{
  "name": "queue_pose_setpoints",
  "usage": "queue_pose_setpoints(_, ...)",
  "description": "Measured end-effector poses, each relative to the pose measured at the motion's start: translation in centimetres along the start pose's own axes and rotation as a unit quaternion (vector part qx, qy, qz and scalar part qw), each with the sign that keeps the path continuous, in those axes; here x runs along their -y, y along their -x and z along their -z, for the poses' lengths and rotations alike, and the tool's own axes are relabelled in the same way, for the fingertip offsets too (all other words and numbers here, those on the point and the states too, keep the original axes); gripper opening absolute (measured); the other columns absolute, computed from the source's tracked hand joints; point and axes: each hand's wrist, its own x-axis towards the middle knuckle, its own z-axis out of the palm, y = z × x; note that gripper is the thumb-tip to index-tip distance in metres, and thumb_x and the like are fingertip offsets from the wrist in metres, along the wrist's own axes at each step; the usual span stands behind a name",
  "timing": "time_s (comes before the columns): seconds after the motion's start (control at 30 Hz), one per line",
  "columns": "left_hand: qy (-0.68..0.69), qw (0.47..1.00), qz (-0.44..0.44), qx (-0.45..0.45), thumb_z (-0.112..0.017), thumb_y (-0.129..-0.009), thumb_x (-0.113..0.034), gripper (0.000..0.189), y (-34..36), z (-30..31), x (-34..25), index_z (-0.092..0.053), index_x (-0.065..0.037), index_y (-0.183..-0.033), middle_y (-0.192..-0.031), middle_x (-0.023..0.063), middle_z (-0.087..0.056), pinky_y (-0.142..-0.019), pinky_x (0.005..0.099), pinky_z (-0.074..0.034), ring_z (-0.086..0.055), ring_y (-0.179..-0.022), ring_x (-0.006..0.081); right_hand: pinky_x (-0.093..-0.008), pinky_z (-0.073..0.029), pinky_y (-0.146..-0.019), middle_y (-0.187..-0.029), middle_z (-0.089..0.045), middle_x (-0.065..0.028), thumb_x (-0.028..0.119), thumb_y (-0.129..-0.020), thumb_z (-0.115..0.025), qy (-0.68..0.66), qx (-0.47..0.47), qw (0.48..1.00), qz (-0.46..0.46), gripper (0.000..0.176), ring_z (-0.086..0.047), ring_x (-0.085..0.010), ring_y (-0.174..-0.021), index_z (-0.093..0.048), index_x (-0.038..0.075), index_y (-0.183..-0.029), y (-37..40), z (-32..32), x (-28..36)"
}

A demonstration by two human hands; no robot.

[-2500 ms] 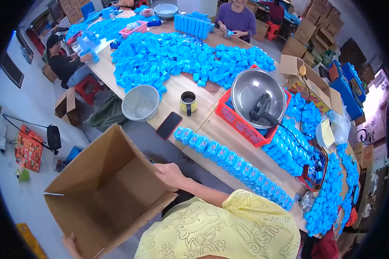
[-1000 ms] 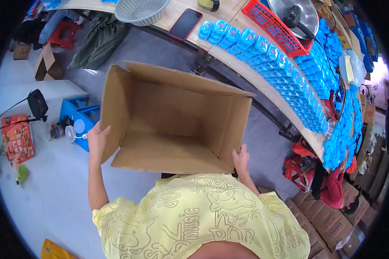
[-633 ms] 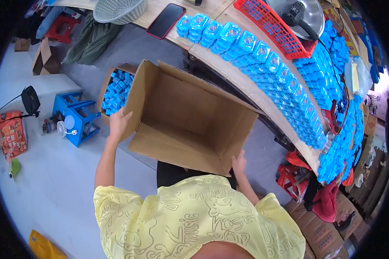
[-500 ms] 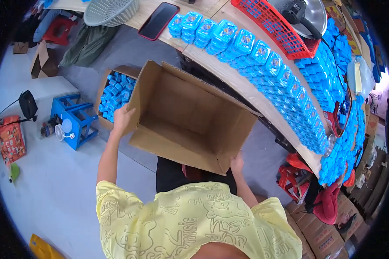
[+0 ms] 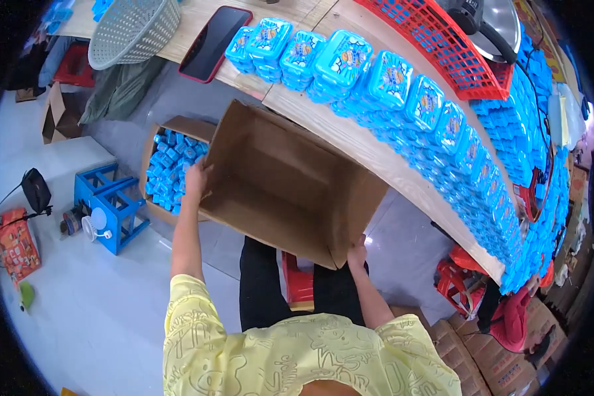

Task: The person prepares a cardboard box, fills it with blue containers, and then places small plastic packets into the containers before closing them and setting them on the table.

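Note:
Both hands hold an open, bare cardboard box in front of the body, its inside facing up. My left hand is closed on the box's left edge. Its lower right corner is gripped by my right hand. The far side of the box lies close against the table edge. Beside my left hand, on the floor, stands a smaller carton filled with small blue packs. Long rows of stacked blue plastic boxes run along the wooden table.
On the table are a phone, a grey basket and a red basket. Blue stools with a small white fan stand at the left. A red stool is beneath me. Another person is at the lower right.
The view has come closer to the table. The held box has shifted slightly within the view, and more of my legs and the red stool shows. Both hands keep their hold.

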Motion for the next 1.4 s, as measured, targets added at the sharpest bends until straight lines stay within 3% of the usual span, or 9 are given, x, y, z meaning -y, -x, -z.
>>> queue_pose_setpoints(0.2,0.030,0.998,0.045,-0.022,-0.061,-0.083,-0.018,0.039,0.7,0.4,-2.3,-0.051,-0.008,-0.119,-0.106,0.0196,-0.060,-0.082,0.0413,-0.046,-0.058,-0.097,0.0357,-0.0483,-0.044,-0.080,-0.108,-0.055,-0.0296,0.021,-0.084,-0.051,-0.054,0.017,0.996,0.069,0.048,-0.054,-0.0430,-0.099,-0.030,0.001,-0.123,-2.0,-2.6,-4.6)
queue_pose_setpoints(0.27,0.119,0.954,-0.063,-0.269,-0.060,-0.084,-0.016,0.042,0.8,4.3,-7.5,-0.049,-0.004,-0.123,-0.120,0.0171,-0.053,-0.094,0.0380,-0.039,-0.052,-0.109,0.0313,-0.0423,-0.045,-0.081,-0.117,-0.051,-0.0284,0.023,-0.085,-0.052,-0.009,0.039,0.999,0.008,0.047,-0.054,-0.0356,-0.105,-0.033,-0.004,-0.119,-1.5,-0.9,-2.6)
queue_pose_setpoints(0.4,0.284,0.906,-0.160,-0.270,-0.059,-0.085,-0.019,0.043,-0.1,16.5,-19.9,-0.050,0.000,-0.123,-0.123,0.0122,-0.050,-0.097,0.0318,-0.034,-0.048,-0.112,0.0220,-0.0403,-0.039,-0.094,-0.130,-0.038,-0.0308,0.027,-0.085,-0.053,-0.061,0.019,0.997,-0.033,0.058,-0.044,-0.0351,-0.118,-0.028,-0.005,-0.126,1.3,3.6,2.4)
queue_pose_setpoints(0.67,0.318,0.902,-0.263,0.130,-0.056,-0.087,-0.036,0.042,-10.2,24.0,-33.4,-0.061,-0.002,-0.111,-0.103,0.0035,-0.059,-0.088,0.0255,-0.039,-0.052,-0.097,0.0115,-0.0468,-0.043,-0.086,-0.126,-0.040,-0.0318,0.033,-0.079,-0.063,-0.082,-0.074,0.994,-0.028,0.075,-0.050,-0.0457,-0.107,-0.022,-0.002,-0.131,-0.5,2.3,-1.9)
queue_pose_setpoints(0.9,0.263,0.910,-0.203,0.249,-0.060,-0.083,-0.045,0.045,-10.0,23.1,-32.5,-0.064,-0.004,-0.102,-0.092,0.0025,-0.061,-0.082,0.0260,-0.043,-0.055,-0.091,0.0108,-0.0460,-0.041,-0.091,-0.119,-0.050,-0.0308,0.046,-0.078,-0.061,-0.071,-0.034,0.997,-0.023,0.086,-0.049,-0.0424,-0.111,-0.019,-0.003,-0.135,-4.7,3.2,-2.7)
queue_pose_setpoints(1.03,0.178,0.920,-0.276,0.216,-0.064,-0.081,-0.040,0.040,-7.4,22.9,-30.5,-0.065,-0.003,-0.097,-0.092,0.0043,-0.061,-0.083,0.0273,-0.043,-0.055,-0.092,0.0120,-0.0481,-0.048,-0.076,-0.093,-0.062,-0.0252,0.038,-0.081,-0.056,0.016,-0.066,0.994,-0.086,0.068,-0.060,-0.0444,-0.087,-0.029,-0.006,-0.126,-4.7,6.6,0.8)
queue_pose_setpoints(1.23,0.168,0.874,-0.399,0.220,-0.069,-0.078,-0.028,0.031,-1.9,21.6,-25.2,-0.065,-0.003,-0.096,-0.092,0.0050,-0.061,-0.083,0.0300,-0.043,-0.055,-0.093,0.0123,-0.0499,-0.048,-0.079,-0.101,-0.061,-0.0249,0.041,-0.082,-0.053,0.026,0.002,0.993,-0.115,0.057,-0.059,-0.0435,-0.094,-0.039,0.000,-0.119,-8.2,4.6,-2.6)
queue_pose_setpoints(1.37,0.260,0.900,-0.202,0.286,-0.066,-0.082,-0.027,0.027,-2.3,22.2,-23.1,-0.065,-0.003,-0.095,-0.098,0.0044,-0.061,-0.087,0.0302,-0.042,-0.054,-0.099,0.0138,-0.0501,-0.047,-0.081,-0.103,-0.061,-0.0243,0.041,-0.083,-0.051,0.083,-0.009,0.993,-0.079,0.049,-0.059,-0.0420,-0.095,-0.045,0.005,-0.115,-7.9,4.9,-2.2)
queue_pose_setpoints(1.4,0.311,0.916,-0.185,0.174,-0.064,-0.083,-0.028,0.029,-3.5,22.2,-23.8,-0.064,-0.003,-0.098,-0.100,0.0042,-0.060,-0.086,0.0292,-0.042,-0.054,-0.098,0.0138,-0.0500,-0.047,-0.081,-0.102,-0.061,-0.0244,0.041,-0.083,-0.050,0.092,-0.013,0.993,-0.079,0.046,-0.059,-0.0417,-0.096,-0.047,0.006,-0.114,-8.1,4.7,-2.3)
